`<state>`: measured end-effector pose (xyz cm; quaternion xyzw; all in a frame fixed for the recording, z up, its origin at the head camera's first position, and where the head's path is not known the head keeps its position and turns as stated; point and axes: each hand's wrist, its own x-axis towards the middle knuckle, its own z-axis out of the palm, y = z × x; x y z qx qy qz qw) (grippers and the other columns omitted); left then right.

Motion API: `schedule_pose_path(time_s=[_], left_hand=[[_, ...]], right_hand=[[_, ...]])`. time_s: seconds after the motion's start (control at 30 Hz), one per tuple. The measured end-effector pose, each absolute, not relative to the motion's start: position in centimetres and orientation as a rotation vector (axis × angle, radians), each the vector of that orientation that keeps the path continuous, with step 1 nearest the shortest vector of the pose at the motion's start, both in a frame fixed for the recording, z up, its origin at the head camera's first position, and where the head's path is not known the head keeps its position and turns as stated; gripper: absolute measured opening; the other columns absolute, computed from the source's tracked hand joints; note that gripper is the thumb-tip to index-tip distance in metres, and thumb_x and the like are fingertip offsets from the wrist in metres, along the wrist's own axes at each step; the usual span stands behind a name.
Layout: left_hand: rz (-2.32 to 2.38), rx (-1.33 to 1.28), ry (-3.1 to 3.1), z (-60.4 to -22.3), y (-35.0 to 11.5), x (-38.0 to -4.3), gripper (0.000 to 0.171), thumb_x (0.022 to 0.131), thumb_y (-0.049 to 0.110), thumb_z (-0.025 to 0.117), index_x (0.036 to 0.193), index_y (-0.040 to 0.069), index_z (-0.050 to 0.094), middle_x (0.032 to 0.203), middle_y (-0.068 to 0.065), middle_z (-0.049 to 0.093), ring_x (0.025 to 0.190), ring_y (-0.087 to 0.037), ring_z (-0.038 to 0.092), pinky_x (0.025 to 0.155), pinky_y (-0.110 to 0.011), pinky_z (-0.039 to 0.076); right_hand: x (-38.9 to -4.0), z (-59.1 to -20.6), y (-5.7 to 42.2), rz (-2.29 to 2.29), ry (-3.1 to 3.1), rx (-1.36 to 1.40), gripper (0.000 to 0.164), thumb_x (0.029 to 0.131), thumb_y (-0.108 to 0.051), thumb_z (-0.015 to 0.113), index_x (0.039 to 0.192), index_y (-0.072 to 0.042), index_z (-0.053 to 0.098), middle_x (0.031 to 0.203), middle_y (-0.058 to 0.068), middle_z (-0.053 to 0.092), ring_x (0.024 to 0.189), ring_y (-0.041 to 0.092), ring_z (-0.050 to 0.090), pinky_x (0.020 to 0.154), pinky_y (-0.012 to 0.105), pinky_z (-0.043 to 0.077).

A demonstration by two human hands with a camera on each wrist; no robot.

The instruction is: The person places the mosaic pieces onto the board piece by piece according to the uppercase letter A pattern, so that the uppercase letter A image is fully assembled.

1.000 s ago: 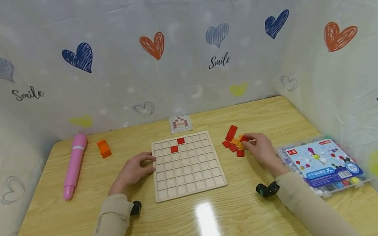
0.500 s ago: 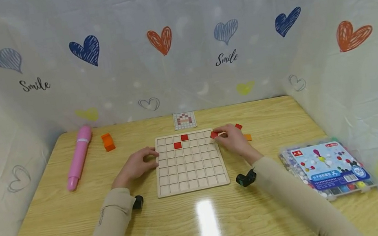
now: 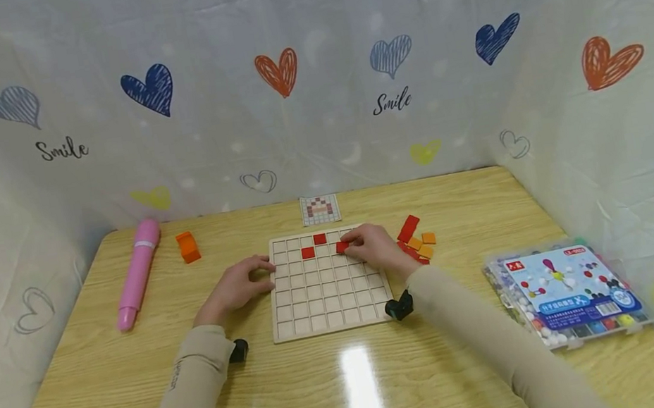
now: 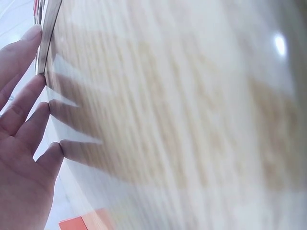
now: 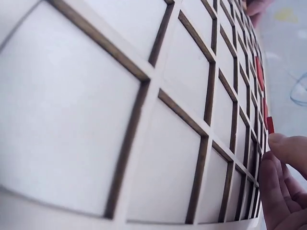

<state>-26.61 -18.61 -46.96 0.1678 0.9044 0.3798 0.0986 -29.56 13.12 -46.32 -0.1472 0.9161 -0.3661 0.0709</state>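
Low over the grid board, red tile between right fingers.

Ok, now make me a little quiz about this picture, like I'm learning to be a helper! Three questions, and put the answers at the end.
1. What does the right hand pinch?
A) an orange tile
B) a red tile
C) nothing

2. True or false: in the head view, the pink stick lies to the right of the board.

3. Count: how many other red tiles can you see on the board, besides the one in the fingers?

Key:
1. B, a red tile.
2. False; the pink stick lies to the left of the board.
3. Two.
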Motion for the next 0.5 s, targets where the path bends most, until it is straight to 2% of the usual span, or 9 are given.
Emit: schedule_pose_path(time_s=[0.13,0.5], left_hand=[[1.126,0.499,2.675,-46.9,-18.6,-26.6,0.032,0.089,0.011,0.072,0.119,0.002,0.067,0.146,-0.018,0.046,0.141,-0.039,0.031,0.116,-0.053,0.022],[1.100,0.521,2.677,-47.0,-18.8,-26.5,0.031,0.090,0.012,0.070,0.120,0.004,0.066,0.147,-0.017,0.045,0.141,-0.041,0.030,0.115,-0.055,0.023]], right_hand=[[-30.0,-46.5,12.6,-1.036,2.776,-0.493,0.031,0.094,-0.016,0.067,0.123,-0.008,0.069,0.119,0.011,0.064,0.105,0.024,0.057,0.092,0.038,0.050],[-30.6,-46.5,11.9,-0.974,2.791,-0.562,0.030,0.092,-0.009,0.066,0.122,-0.005,0.069,0.117,0.012,0.065,0.096,0.022,0.059,0.084,0.035,0.051]])
